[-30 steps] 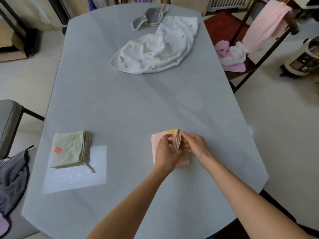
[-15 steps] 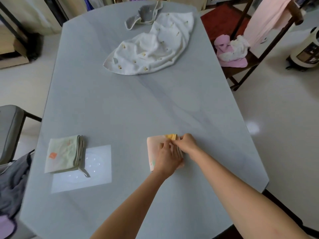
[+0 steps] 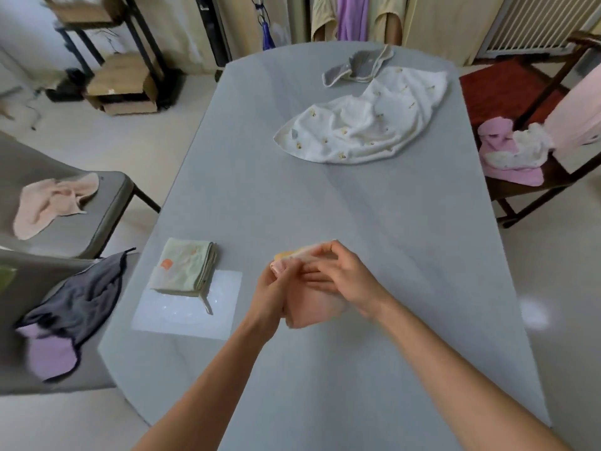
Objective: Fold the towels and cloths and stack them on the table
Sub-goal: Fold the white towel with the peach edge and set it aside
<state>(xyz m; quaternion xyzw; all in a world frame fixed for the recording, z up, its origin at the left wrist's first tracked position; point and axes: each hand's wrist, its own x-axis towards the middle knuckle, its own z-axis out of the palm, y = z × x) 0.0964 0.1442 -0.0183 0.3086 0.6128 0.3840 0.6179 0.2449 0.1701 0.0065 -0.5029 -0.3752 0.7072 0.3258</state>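
At about six o'clock on the counter, just above its surface, the folded pink cloth was held between both hands, its long axis running roughly from twelve to six, with a yellow-orange edge showing at its far end. The left hand gripped the cloth's nine o'clock side, fingers curled round the upper corner; the right hand lay over the three o'clock side with its fingers clamped on the top edge, so neither hand was free or spread. The picture was blurred there, so how many layers the cloth had could not be told. At nine o'clock from the hands, near but apart, the folded green cloth lay on a pale mat, probably the start of the stack. That was the relation the next move turned on: the stack lay to the left of the held cloth, and the left hand was the nearer one, so the cloth would likely have to travel toward nine o'clock and land with its long axis matching the green one. At about one o'clock, well apart, a white patterned towel lay unfolded, with a small grey cloth just beyond it. Off the counter, a pink towel lay on a grey chair at nine o'clock, and a dark cloth lay below it.
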